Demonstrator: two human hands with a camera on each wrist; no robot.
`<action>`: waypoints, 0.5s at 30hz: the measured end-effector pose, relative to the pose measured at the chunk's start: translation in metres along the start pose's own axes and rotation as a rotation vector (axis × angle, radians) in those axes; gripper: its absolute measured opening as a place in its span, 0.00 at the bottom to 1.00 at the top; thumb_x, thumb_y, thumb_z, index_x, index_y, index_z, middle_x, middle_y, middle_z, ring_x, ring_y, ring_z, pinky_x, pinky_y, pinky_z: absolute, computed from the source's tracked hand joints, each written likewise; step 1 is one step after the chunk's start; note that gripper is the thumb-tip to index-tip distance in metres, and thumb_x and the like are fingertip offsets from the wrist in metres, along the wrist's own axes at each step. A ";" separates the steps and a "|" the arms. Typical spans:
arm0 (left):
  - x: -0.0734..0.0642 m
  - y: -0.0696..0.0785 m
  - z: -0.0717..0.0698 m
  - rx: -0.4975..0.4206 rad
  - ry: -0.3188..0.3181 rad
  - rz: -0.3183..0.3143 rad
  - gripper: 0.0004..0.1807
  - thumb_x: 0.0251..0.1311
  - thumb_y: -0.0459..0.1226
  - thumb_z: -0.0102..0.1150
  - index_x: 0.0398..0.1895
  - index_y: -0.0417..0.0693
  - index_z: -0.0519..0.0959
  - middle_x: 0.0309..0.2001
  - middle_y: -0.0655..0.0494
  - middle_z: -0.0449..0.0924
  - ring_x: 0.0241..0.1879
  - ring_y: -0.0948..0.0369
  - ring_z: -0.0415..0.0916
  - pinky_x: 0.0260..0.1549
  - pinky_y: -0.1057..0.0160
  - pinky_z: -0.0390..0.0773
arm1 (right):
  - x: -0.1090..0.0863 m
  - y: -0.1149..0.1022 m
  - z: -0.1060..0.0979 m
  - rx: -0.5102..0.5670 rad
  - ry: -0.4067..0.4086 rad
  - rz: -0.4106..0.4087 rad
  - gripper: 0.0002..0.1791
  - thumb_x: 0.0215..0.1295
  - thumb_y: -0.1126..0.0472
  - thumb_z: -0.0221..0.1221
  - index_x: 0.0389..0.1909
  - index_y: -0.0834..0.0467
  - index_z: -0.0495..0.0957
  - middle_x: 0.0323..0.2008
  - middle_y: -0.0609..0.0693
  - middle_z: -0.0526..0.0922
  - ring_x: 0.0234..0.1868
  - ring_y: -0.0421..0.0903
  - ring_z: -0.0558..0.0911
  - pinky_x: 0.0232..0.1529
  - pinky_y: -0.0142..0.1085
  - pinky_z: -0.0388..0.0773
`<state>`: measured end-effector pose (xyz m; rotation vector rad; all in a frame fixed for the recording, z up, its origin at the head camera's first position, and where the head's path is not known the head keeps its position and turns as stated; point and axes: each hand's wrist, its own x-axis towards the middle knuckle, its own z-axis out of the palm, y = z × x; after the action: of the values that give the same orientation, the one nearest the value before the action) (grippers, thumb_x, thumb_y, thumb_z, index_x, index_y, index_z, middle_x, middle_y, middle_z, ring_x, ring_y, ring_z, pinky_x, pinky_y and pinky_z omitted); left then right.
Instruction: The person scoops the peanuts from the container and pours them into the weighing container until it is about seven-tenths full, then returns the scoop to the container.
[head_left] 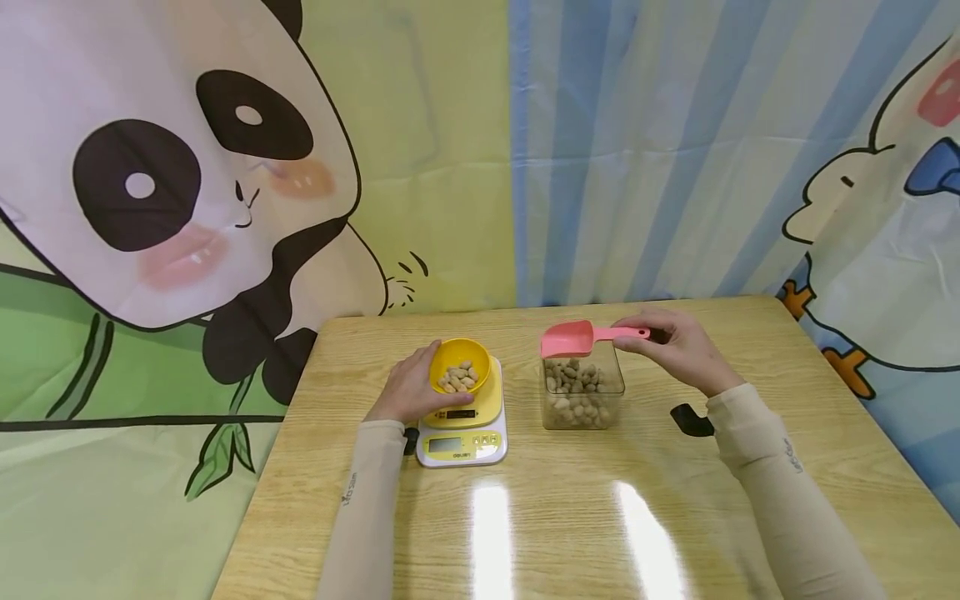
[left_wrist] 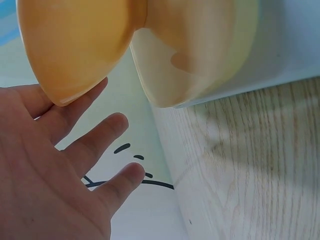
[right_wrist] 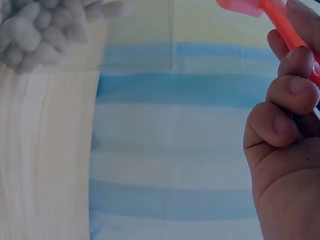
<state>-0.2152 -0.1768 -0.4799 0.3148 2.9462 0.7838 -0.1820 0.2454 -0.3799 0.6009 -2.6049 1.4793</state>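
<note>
My left hand (head_left: 415,385) holds a small yellow bowl (head_left: 477,350) at its left side, thumb in front and fingers behind. In the left wrist view the bowl (left_wrist: 75,45) meets the forefinger while the other fingers spread apart. Several pale nuts, seemingly in their shells (head_left: 458,377), lie in the bowl, which overlaps the platform of a yellow-and-white kitchen scale (head_left: 462,450). My right hand (head_left: 678,346) pinches the handle of a pink scoop (head_left: 567,340), its fingers curled in the right wrist view. The scoop is over a clear square container (head_left: 581,412) of similar nuts.
A wooden table (head_left: 570,517) carries everything, with the container right of the scale. Behind it hangs a curtain (head_left: 438,167) printed with a panda and blue stripes. Black straps (head_left: 692,421) show near both wrists.
</note>
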 end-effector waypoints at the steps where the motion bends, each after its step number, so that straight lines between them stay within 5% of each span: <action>1: 0.000 0.000 0.000 -0.001 0.000 -0.001 0.67 0.41 0.71 0.71 0.82 0.54 0.52 0.76 0.48 0.60 0.73 0.43 0.58 0.70 0.36 0.54 | -0.002 0.001 -0.001 -0.001 0.001 -0.005 0.14 0.67 0.61 0.68 0.51 0.58 0.86 0.39 0.51 0.82 0.27 0.45 0.74 0.27 0.33 0.74; 15: 0.000 -0.001 0.000 -0.005 -0.001 0.015 0.66 0.41 0.70 0.72 0.81 0.55 0.52 0.75 0.48 0.61 0.72 0.44 0.61 0.70 0.37 0.55 | -0.024 0.047 -0.010 -0.137 0.028 0.004 0.12 0.64 0.58 0.70 0.49 0.48 0.87 0.30 0.48 0.78 0.24 0.45 0.71 0.24 0.34 0.72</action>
<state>-0.2150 -0.1777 -0.4799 0.3377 2.9436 0.7927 -0.1785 0.2820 -0.4189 0.5562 -2.6596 1.2870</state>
